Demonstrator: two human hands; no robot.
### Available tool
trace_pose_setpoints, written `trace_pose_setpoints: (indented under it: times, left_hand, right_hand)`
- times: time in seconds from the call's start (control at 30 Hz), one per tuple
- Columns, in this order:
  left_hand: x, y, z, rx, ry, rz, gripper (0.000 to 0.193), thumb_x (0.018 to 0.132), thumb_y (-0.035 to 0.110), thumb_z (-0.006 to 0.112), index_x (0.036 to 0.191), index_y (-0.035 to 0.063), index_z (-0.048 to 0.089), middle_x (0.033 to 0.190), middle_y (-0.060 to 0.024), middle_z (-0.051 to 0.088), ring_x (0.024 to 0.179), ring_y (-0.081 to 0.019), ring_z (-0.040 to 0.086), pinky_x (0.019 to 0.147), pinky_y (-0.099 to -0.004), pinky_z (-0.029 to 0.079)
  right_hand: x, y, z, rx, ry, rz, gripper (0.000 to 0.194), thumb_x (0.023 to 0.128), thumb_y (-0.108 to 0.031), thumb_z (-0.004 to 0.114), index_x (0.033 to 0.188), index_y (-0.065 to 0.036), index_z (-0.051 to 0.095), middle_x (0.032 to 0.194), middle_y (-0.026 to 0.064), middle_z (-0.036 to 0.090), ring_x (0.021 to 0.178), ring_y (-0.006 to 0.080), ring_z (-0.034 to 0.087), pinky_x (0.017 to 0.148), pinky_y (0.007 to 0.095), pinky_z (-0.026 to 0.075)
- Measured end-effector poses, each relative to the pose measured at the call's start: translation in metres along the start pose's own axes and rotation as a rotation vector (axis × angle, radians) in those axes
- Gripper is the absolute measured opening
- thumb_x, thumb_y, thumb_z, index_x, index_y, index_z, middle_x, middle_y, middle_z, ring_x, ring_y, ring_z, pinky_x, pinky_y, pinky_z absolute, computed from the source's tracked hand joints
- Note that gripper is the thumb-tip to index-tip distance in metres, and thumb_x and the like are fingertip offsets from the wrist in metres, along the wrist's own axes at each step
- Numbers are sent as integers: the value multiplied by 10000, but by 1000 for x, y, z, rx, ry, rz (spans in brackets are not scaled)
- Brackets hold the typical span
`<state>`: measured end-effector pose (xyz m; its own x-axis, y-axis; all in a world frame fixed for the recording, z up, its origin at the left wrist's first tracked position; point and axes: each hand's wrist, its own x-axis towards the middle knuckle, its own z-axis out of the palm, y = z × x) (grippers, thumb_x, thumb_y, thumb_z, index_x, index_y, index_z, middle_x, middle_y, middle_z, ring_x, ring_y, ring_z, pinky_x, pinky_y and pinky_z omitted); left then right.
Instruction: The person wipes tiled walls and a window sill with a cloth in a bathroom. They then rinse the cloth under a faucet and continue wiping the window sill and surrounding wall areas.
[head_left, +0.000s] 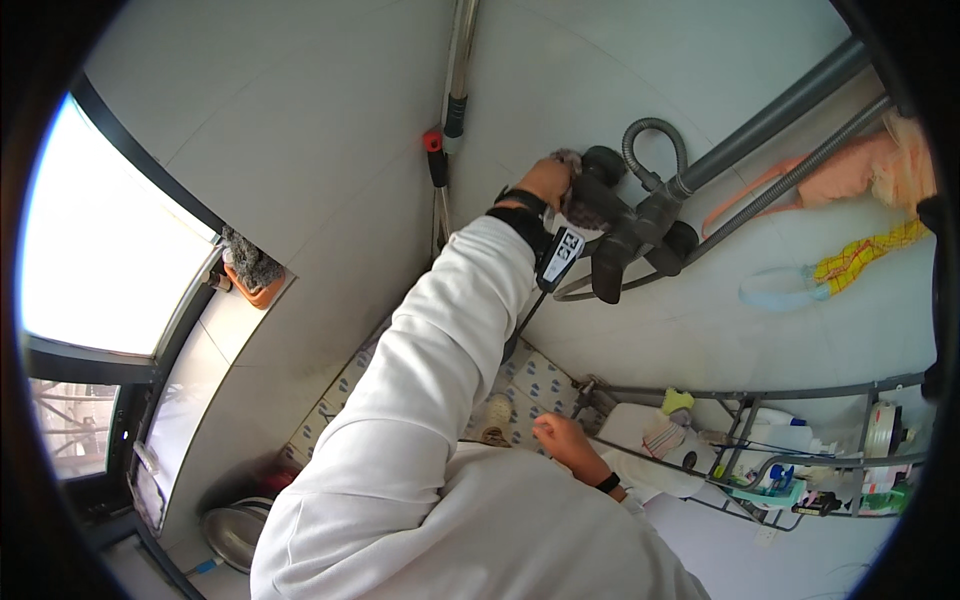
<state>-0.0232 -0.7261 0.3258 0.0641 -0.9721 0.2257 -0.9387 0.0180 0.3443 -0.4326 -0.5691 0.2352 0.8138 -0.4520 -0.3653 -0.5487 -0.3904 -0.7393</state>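
My left hand (550, 182) is stretched out to a dark grey shower mixer (637, 229) on the wall. It grips a fuzzy grey-brown cloth (586, 212), pressed against the mixer's left end, and the fingertips are partly hidden. A black strap circles that wrist. Just below it, a black-and-white handle (561, 259) on a thin dark rod stands near the mixer. My right hand (564, 442) hangs low by my body, its fingers curled in with nothing visible in them. The rack at its right is the nearest thing.
A metal rack (739, 396) with bottles and cleaning things runs along the right wall. Mesh bath items (862, 259) hang above it. Poles (455, 112) lean in the corner. On the window ledge sits an orange container (259, 292); metal basins (236, 534) stand lower left.
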Motion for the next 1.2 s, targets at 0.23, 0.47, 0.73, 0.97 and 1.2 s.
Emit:
trace_pose_setpoints:
  times: [0.23, 0.47, 0.73, 0.97, 1.2]
  left_hand:
    - [-7, -5, 46, -275, 198, -169, 404, 659, 238, 755, 1010, 61, 664, 1028, -129, 661, 955, -288, 624, 807, -375, 499]
    - [4, 31, -35, -830, 634, -252, 589, 673, 246, 811, 1125, 14, 514, 1116, -187, 548, 1059, -311, 545, 866, -384, 469]
    - [7, 104, -87, -176, 406, -486, 813, 541, 334, 870, 1073, -70, 407, 1077, -281, 487, 979, -413, 568, 834, -417, 511]
    - [14, 103, -71, -245, 455, -548, 713, 588, 305, 828, 1068, -36, 426, 1059, -219, 532, 985, -378, 583, 845, -415, 499]
    - [19, 99, -54, -292, 606, -593, 520, 655, 257, 782, 1028, 21, 506, 1073, -195, 537, 967, -390, 569, 828, -440, 489]
  right_hand:
    - [-8, -1, -12, -32, 63, 60, 259, 855, -219, 629, 990, 2, 611, 918, 178, 651, 791, 303, 640, 678, 365, 496]
    - [-23, 8, -11, -72, 86, 78, 238, 871, -223, 605, 964, -4, 612, 885, 168, 639, 777, 320, 623, 669, 384, 486]
    - [-16, 17, -3, -6, 44, 84, 227, 855, -207, 623, 976, -15, 616, 874, 172, 639, 770, 323, 622, 668, 400, 486]
    - [2, 19, -2, 9, 98, -2, 239, 853, -201, 642, 982, -1, 617, 870, 177, 646, 777, 318, 634, 666, 388, 495]
    - [-15, 29, 4, -14, 114, 52, 233, 860, -197, 627, 967, 9, 623, 858, 182, 642, 762, 321, 627, 668, 390, 492]
